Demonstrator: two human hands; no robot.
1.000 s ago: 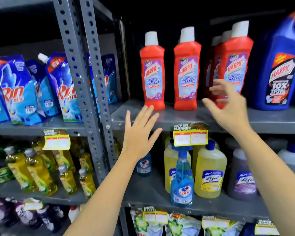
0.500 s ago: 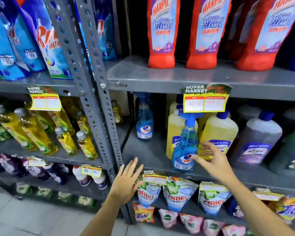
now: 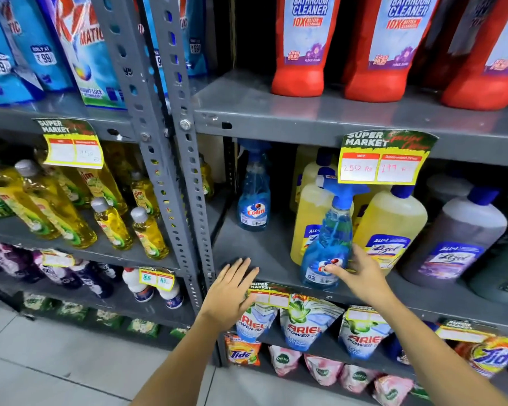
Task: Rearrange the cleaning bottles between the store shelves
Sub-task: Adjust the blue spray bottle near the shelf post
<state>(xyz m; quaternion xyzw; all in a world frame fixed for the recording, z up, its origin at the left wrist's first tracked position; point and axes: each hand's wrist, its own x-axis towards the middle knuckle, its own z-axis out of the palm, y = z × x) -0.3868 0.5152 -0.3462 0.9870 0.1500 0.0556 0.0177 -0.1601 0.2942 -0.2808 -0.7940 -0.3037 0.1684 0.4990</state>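
A blue Colin spray bottle (image 3: 332,230) stands upright at the front of the middle grey shelf (image 3: 255,253). My right hand (image 3: 361,276) wraps its lower body, thumb on the label and fingers round the right side. A second blue spray bottle (image 3: 254,206) stands further back on the left of the same shelf. My left hand (image 3: 232,291) hovers open, fingers spread, at the shelf's front edge, holding nothing. Yellow Lizol bottles (image 3: 390,224) stand right behind the front spray bottle.
Red bathroom cleaner bottles (image 3: 302,54) line the shelf above. A greyish Lizol bottle (image 3: 458,238) stands to the right. A perforated steel post (image 3: 182,171) separates the left rack, which holds yellow dish liquid bottles (image 3: 112,227). Ariel pouches (image 3: 305,323) hang below; a price tag (image 3: 379,159) overhangs.
Both hands dropped from the top shelf to the middle one. My right hand reached the front spray bottle and closed around its base; my left hand rose slightly to the shelf edge.
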